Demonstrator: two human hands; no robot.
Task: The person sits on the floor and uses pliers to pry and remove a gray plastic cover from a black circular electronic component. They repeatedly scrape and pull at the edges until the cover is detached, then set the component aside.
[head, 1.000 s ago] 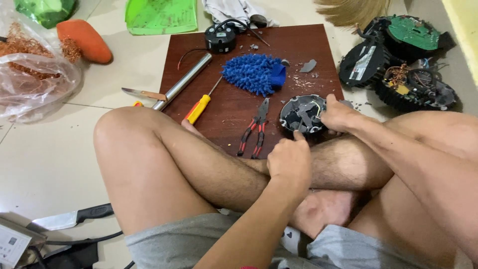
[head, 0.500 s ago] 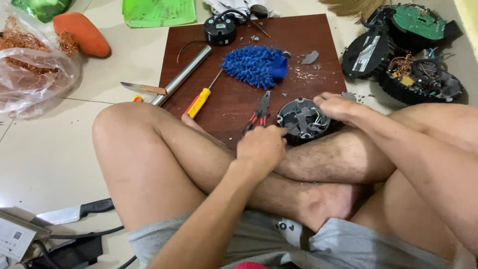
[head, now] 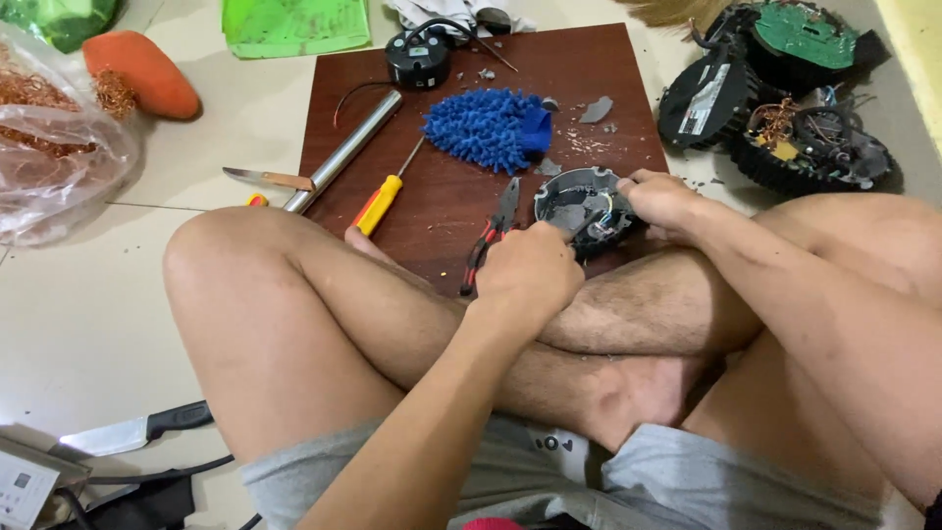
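The left hand point(head: 530, 270) was closed around a thin tool, its tip inside the round black housing point(head: 581, 204) on the brown board point(head: 432, 196), while the right hand point(head: 662, 201) clamped the housing's rim; prying looked underway, and next wanted steady leverage beside the red-handled pliers point(head: 491, 236)

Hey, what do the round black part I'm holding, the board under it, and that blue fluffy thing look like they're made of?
The round black part, steadied by the right hand while the left hand works at it, looks like matte moulded plastic; grey chips lie nearby. The board looks like dark reddish-brown wood or laminate with a smooth, dull face. The blue fluffy thing looks like soft chenille fabric, with nubby strands.
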